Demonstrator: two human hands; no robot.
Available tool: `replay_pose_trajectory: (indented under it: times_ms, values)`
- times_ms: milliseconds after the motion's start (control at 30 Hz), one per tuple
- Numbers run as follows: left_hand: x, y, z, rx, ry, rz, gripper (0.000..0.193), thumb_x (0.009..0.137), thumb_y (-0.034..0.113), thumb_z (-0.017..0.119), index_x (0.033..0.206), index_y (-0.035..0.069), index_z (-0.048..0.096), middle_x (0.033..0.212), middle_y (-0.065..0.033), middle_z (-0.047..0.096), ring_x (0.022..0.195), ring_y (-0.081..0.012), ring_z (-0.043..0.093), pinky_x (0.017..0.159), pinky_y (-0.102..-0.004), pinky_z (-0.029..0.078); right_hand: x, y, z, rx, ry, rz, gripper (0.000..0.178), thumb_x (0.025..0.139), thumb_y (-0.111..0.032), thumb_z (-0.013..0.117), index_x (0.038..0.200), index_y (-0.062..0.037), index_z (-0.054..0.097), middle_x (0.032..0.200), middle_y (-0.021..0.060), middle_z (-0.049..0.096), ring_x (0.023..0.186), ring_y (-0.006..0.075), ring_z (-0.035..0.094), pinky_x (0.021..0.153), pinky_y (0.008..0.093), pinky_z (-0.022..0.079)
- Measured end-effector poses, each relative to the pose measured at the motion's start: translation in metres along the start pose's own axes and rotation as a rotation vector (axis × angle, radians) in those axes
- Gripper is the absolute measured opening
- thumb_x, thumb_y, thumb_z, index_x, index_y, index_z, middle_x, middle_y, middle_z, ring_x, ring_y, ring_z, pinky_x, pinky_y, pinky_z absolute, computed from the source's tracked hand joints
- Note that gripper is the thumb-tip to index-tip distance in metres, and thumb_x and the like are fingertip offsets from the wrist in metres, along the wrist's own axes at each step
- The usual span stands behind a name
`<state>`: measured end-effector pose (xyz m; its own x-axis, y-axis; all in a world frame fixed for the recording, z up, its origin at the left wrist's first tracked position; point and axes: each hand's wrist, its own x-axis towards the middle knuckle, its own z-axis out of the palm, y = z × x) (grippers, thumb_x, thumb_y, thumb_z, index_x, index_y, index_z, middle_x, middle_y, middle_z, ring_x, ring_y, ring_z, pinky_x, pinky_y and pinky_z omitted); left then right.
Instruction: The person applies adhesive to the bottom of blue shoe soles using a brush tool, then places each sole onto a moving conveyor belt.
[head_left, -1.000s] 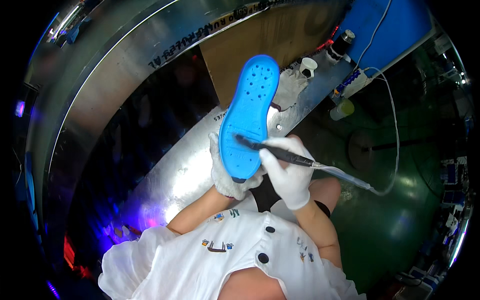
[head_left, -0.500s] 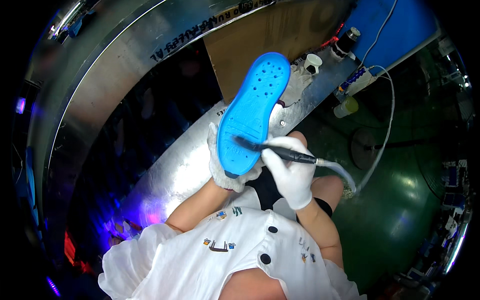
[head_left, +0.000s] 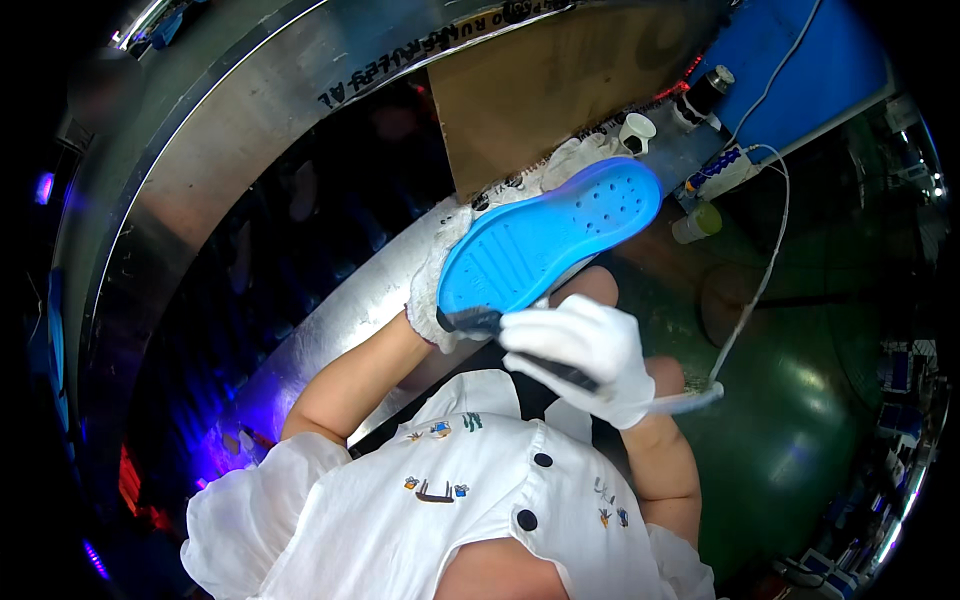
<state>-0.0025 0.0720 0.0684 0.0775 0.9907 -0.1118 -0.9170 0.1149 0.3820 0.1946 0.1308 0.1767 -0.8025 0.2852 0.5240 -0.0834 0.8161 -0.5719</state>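
Note:
A bright blue shoe sole (head_left: pixel 535 245) lies tilted in front of me, its holed toe end up to the right and its heel toward me. My left hand (head_left: pixel 432 300), in a white knitted glove, grips it from beneath and the left side; most of those fingers are hidden behind the sole. My right hand (head_left: pixel 595 350), gloved in white, is closed around a black brush (head_left: pixel 565 370) that has a clear tube at its rear. The dark bristles are at the rim of the heel, blurred; whether they touch it I cannot tell.
Beyond the sole, a cardboard sheet (head_left: pixel 550 95) stands by the metal ledge (head_left: pixel 360 255). A white cup (head_left: pixel 637 130), a dark flask (head_left: pixel 705 95) and a yellow-lidded jar (head_left: pixel 697 222) are at the far right. A thin hose (head_left: pixel 765 270) hangs over the green floor (head_left: pixel 790 430).
The sole has turned clockwise, so its toe end now points farther right. My right hand and the brush have moved from the sole's surface down to the heel's rim.

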Motion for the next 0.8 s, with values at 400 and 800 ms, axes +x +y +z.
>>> replay_pose_trajectory:
  times_ms: [400,800]
  values:
    - [-0.003,-0.001,0.006,-0.288,-0.221,-0.151,0.076,0.099,0.064,0.037,0.145,0.004,0.045,0.138,-0.0240,0.054,0.120,-0.0361,0.060,0.101,-0.0469,0.052,0.003,0.010,0.007,0.015,0.059,-0.052,0.032,0.066,-0.007,0.084,0.096,-0.0088,0.073,0.101,0.0078,0.074,0.064,0.0203,0.060,0.057,0.0289,0.051]
    - [0.000,0.034,0.036,0.621,-0.150,0.011,0.065,0.094,0.035,0.064,0.145,0.000,0.044,0.142,-0.0154,0.054,0.129,-0.0250,0.053,0.111,-0.0383,0.042,0.001,-0.002,-0.002,0.062,-0.112,0.029,0.019,0.082,-0.015,0.076,0.099,-0.0131,0.070,0.098,0.0034,0.072,0.074,0.0217,0.065,0.066,0.0331,0.054]
